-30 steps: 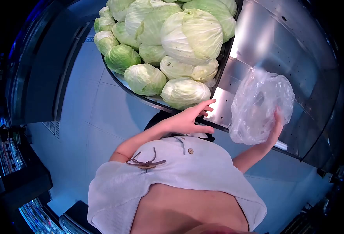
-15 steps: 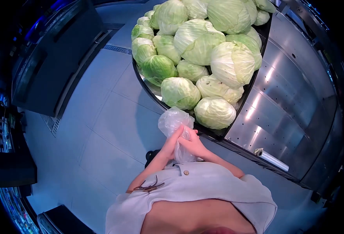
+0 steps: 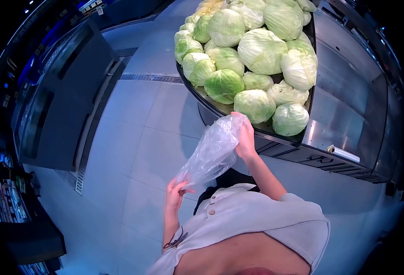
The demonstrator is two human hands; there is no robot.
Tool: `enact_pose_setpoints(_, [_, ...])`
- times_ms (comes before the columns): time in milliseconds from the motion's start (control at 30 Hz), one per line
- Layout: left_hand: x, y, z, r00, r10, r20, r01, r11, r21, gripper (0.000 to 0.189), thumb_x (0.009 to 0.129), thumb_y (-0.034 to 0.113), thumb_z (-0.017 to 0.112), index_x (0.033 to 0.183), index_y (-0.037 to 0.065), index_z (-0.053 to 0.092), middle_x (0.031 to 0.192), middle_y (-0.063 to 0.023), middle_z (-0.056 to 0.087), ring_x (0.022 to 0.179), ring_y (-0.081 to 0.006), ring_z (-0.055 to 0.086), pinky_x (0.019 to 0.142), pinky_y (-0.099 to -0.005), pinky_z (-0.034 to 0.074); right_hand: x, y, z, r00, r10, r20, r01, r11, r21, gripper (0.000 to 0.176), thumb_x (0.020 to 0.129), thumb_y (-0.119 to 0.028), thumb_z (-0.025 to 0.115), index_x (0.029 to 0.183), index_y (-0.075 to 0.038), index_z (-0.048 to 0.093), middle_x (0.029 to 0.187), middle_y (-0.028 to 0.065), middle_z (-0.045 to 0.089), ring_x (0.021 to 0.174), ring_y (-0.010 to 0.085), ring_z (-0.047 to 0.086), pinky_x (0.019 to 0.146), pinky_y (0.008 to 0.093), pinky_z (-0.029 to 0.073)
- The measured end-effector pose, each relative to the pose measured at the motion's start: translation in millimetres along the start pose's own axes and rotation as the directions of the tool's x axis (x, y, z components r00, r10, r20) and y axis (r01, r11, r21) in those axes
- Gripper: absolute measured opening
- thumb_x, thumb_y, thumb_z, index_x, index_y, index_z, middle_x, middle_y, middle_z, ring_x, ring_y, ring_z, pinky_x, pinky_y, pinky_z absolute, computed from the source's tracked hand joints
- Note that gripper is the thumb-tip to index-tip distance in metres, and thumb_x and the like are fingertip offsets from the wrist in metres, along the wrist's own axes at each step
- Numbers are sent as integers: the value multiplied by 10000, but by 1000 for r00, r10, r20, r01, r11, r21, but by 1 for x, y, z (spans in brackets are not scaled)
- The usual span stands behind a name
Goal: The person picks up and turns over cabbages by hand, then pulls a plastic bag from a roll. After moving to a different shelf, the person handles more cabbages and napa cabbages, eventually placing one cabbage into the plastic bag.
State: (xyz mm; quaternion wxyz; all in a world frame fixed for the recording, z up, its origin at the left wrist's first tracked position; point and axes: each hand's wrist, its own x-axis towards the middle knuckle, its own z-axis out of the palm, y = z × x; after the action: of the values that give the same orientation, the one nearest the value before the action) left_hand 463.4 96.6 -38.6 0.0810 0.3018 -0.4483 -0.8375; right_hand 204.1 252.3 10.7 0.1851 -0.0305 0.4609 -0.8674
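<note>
A clear plastic bag (image 3: 211, 149) is stretched slantwise between my two hands. My left hand (image 3: 177, 192) is closed on its lower left end, the fingers partly seen through the film. At the upper right end, my right hand (image 3: 244, 140) grips the bag, with its fingertips over the top edge. Just beyond that hand lies a pale green cabbage (image 3: 254, 106), at the front rim of a black display stand (image 3: 275, 136). Another cabbage (image 3: 290, 119) sits to its right. No cabbage shows inside the bag.
Several more cabbages (image 3: 262, 50) are heaped on the stand. To the right is a metal shelf (image 3: 344, 105) with a roll of clear bags (image 3: 344, 153) at its front edge. A dark cabinet (image 3: 57, 101) stands across the tiled floor (image 3: 133, 137) on the left.
My hands were together around the bunched bag; now they are apart. My left hand has moved down and left, my right hand up and right, and the bag is spread out between them.
</note>
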Motion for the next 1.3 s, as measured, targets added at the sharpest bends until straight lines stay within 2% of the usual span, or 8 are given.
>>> enact_pose_setpoints(300, [78, 61, 26, 941, 99, 322, -170, 965, 198, 552, 911, 63, 604, 1413, -17, 387, 1167, -160, 628, 1066, -239, 622, 925, -370, 489, 73, 62, 20, 983, -184, 15, 175, 900, -401, 307, 913, -142, 580, 1176, 16, 586, 1082, 83, 661, 973, 152, 616, 870, 298, 477])
enact_pose_setpoints(400, [119, 80, 8, 975, 22, 223, -93, 945, 313, 464, 947, 174, 601, 1347, -26, 476, 1143, -161, 635, 1086, -229, 607, 912, -373, 492, 118, 123, 34, 979, -170, 110, 199, 700, -686, 534, 795, -242, 709, 1250, -9, 553, 1114, 133, 669, 1035, 209, 633, 918, 350, 473])
enact_pose_setpoints(500, [172, 117, -33, 951, -310, -16, 308, 935, 177, 416, 966, 299, 580, 1223, -28, 585, 1105, -156, 650, 1046, -223, 621, 897, -368, 496, 145, 125, 111, 965, 92, 245, 161, 530, -833, 465, 739, -142, 665, 1189, -59, 584, 1132, 212, 604, 1029, 362, 622, 895, 415, 490])
enact_pose_setpoints(600, [233, 154, -95, 971, -179, -158, 209, 957, 200, 400, 971, 352, 560, 1129, -7, 638, 938, -93, 648, 859, -179, 624, 781, -331, 509, 190, 143, 158, 925, -94, 368, 374, 397, -838, 405, 737, -43, 595, 1142, -42, 594, 1120, 220, 538, 940, 423, 604, 829, 449, 503])
enact_pose_setpoints(833, [347, 254, -122, 939, 7, -343, 40, 991, 131, 371, 945, 267, 609, 1243, 52, 566, 783, -10, 554, 705, -104, 540, 643, -284, 492, 266, 141, 218, 940, -234, 250, 328, 411, -851, 393, 716, 56, 529, 1089, -30, 618, 1107, 166, 542, 1060, 365, 542, 911, 425, 464])
enact_pose_setpoints(967, [436, 252, -138, 996, -7, -88, 45, 900, 434, 319, 931, 185, 617, 1201, 27, 553, 778, -25, 571, 647, -101, 543, 590, -286, 480, 281, 177, 219, 950, -159, 268, 303, 278, -911, 429, 707, 50, 540, 1120, -30, 627, 1178, 142, 562, 1144, 342, 479, 968, 395, 445])
enact_pose_setpoints(1167, [513, 324, -99, 871, -360, 334, 69, 763, 643, 186, 900, 126, 643, 1037, 16, 583, 669, -11, 560, 533, -92, 516, 514, -285, 447, 317, 198, 271, 998, 7, 66, 56, 459, -887, 449, 761, 2, 538, 1207, -32, 583, 1143, 186, 594, 1007, 388, 563, 926, 433, 464])
enact_pose_setpoints(1300, [596, 382, -84, 804, -331, 493, -8, 824, 566, 178, 909, 116, 626, 1037, -1, 589, 691, -15, 574, 537, -78, 517, 573, -292, 524, 355, 158, 305, 985, -171, -4, 96, 574, -813, 429, 793, -69, 588, 1221, -38, 574, 1118, 198, 627, 996, 322, 623, 906, 402, 482])
